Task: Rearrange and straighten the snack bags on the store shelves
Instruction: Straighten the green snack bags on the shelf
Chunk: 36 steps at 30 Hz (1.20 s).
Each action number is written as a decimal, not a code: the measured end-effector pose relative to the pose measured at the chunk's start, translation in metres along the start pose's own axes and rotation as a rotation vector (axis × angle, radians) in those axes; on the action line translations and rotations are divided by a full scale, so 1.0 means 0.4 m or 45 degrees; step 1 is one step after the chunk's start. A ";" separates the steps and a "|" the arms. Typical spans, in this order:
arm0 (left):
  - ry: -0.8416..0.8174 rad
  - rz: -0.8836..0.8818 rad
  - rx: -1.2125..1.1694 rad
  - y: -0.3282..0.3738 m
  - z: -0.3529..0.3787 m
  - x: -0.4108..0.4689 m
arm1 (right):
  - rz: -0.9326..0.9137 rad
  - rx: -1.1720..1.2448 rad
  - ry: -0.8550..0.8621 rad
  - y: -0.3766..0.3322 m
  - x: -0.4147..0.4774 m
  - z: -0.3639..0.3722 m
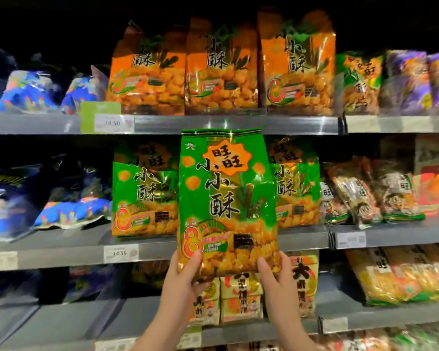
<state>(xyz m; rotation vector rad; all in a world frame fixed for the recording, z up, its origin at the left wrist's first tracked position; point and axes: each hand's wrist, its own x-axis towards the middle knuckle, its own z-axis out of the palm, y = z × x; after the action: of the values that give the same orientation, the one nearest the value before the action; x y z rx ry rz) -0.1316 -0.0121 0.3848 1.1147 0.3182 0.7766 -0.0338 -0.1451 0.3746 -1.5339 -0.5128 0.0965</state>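
Centrally, green snack bag [227,198] upright before the middle shelf [61,254], left hand [181,282] and right hand [276,285], fingers clamped on its lower corners.

left hand [185,277]: gripped green snack bag [226,198] at its lower left corner, thumb on front | right hand [276,282]: gripped lower right corner, thumb on front | forearms: bare, rose from near edge, angled inward
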 end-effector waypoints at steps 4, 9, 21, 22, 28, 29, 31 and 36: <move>0.010 -0.045 0.103 -0.014 -0.026 0.018 | -0.028 -0.083 0.031 0.034 0.012 0.023; 0.011 -0.193 0.311 -0.018 -0.045 0.032 | 0.014 -0.091 0.037 0.048 0.013 0.022; -0.099 -0.359 0.505 0.052 -0.043 0.082 | 0.060 0.101 -0.048 0.017 0.095 0.036; -0.135 -0.365 0.530 0.078 -0.035 0.096 | 0.058 0.128 -0.057 0.000 0.112 0.034; -0.109 -0.251 0.856 0.159 -0.001 0.210 | 0.086 0.168 -0.090 -0.057 0.201 0.051; -0.099 -0.259 0.873 0.157 0.001 0.225 | 0.097 0.183 -0.095 -0.058 0.213 0.057; -0.070 -0.243 0.983 0.152 0.003 0.253 | 0.117 0.187 -0.096 -0.060 0.236 0.071; -0.015 -0.131 1.304 0.147 0.006 0.324 | 0.153 0.266 -0.028 -0.077 0.285 0.098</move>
<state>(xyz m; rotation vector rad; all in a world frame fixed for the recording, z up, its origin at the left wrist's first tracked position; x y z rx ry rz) -0.0625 0.0895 0.4568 2.0345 0.8057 0.4951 0.0452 -0.0680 0.4316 -1.3590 -0.4142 0.2528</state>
